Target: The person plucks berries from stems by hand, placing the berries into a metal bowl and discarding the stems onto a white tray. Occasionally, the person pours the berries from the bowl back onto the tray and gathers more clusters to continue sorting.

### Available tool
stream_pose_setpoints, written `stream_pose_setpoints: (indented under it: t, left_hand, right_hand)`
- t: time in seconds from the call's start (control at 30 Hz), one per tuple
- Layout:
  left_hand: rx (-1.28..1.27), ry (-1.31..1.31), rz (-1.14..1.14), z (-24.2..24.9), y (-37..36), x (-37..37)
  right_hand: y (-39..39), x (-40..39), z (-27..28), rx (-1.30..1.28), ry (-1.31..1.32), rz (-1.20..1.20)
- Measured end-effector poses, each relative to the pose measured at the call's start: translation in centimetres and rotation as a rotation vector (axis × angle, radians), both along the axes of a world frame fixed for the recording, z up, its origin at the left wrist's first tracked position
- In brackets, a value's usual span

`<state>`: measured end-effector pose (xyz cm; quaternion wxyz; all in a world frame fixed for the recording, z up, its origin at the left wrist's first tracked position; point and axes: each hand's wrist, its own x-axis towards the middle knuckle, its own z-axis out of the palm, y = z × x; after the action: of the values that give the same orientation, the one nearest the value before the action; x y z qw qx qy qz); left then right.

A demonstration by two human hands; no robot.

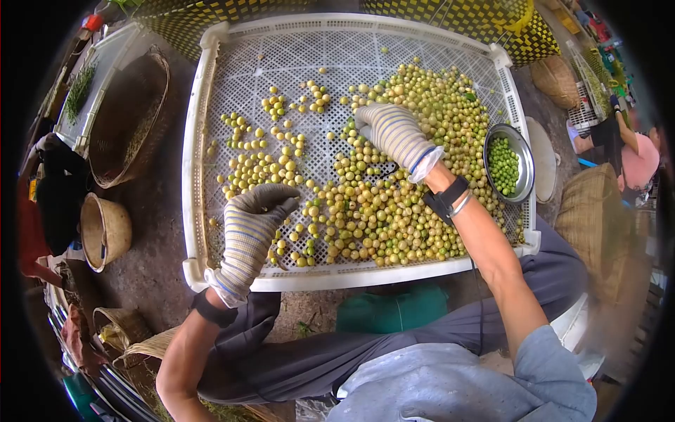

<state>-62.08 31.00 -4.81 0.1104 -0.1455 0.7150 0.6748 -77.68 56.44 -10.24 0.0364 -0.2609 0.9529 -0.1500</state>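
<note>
A white perforated plastic tray (281,67) lies across the front of me. Small round yellow-green fruits (394,225) are heaped over its right half, with a looser scatter on the left. My left hand (253,228), in a striped glove with grey coating, is over the near left fruits, thumb and fingers drawn together. Whatever may be in that pinch is hidden. My right hand (397,133), gloved alike, reaches to the upper edge of the heap with its fingers curled in, tips out of sight. A metal bowl (526,184) of greener fruits rests at the tray's right side.
Woven baskets (130,119) and a tan bucket (105,232) stand on the left. Yellow-and-black checked baskets (204,28) border the far side. Another person (636,151) is at the right; a dark-clothed person (56,190) is at the left. A green bundle (394,309) lies below the tray.
</note>
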Motion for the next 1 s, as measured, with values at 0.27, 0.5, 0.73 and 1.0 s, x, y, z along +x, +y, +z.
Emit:
stream_pose_setpoints:
  t: [0.27, 0.5, 0.73, 1.0]
  left_hand:
    - [0.142, -0.034, 0.061, -0.3, 1.5, -0.2]
    - [0.296, -0.137, 0.134, 0.6, 4.1, -0.2]
    - [0.749, -0.141, 0.333, 1.6, 9.5, 0.8]
    - [0.913, -0.117, 0.432, 1.2, 16.4, 4.4]
  right_hand:
    - [-2.0, 2.0, 2.0, 0.230, -0.108, 0.020]
    - [1.5, 4.1, 3.6, -0.217, -0.291, -0.245]
    - [17.2, 8.7, 6.9, -0.344, 0.127, -0.614]
    - [11.6, 14.5, 9.1, -0.759, -0.409, -0.366]
